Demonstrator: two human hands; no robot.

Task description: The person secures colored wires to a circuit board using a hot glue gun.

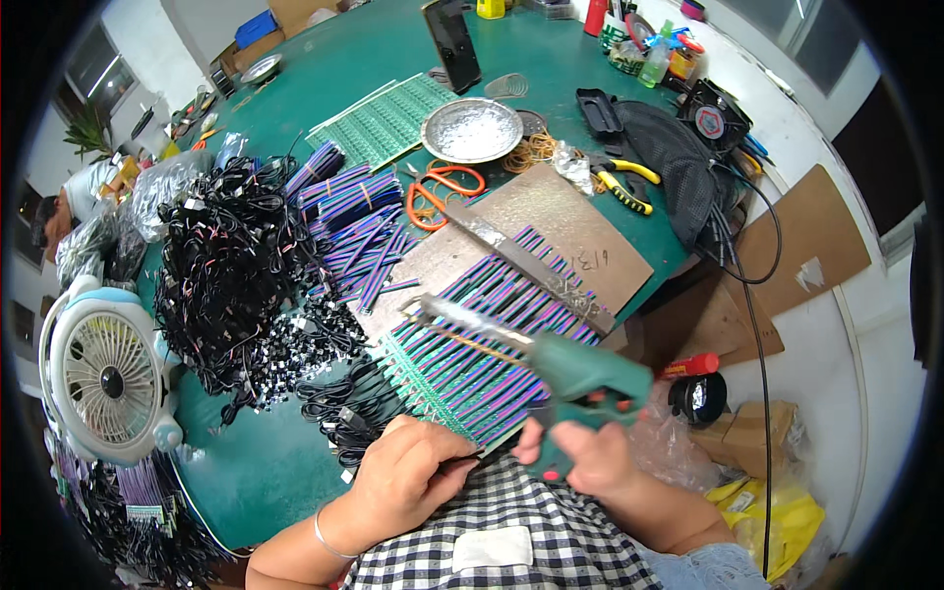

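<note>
Soldering gun (590, 379) gripped in right hand (590, 457), barrel pointing left and slightly away above the coloured wires (482, 393), green board strip (408, 383) near table (256, 492) edge, long axis far-left to near-right, left hand (413, 472) nearer, at its near end, fingers bent, can't tell if pinching.

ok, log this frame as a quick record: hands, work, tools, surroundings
left hand: at the near end of the green circuit board; exact grip unclear
right hand: holding a green gun-shaped tool, metal tip pointing left
work: striped wires side by side, ends along the circuit board
across wires: metal bar
beyond work: metal dish, yellow-handled pliers
left of work: black cables, white fan
surface: green table
</note>
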